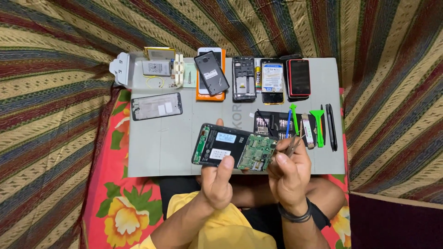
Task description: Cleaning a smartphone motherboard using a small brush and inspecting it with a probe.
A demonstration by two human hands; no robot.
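Observation:
My left hand (217,182) holds an opened black phone (221,145) from below, thumb resting on its lower edge. The phone's back is off, showing a black battery with white labels and a green circuit board (257,153) at its right end. My right hand (288,173) grips metal tweezers (292,145), with their tips at the right edge of the circuit board. Both hands hover over the near edge of a grey work mat (161,147).
On the mat lie a phone frame (157,106), a white parts tray (154,70), several phones and phone parts in a row (251,79), a black screwdriver-bit case (272,123), green and blue pry tools (317,122), black pens (331,127). Striped and floral cloth surrounds it.

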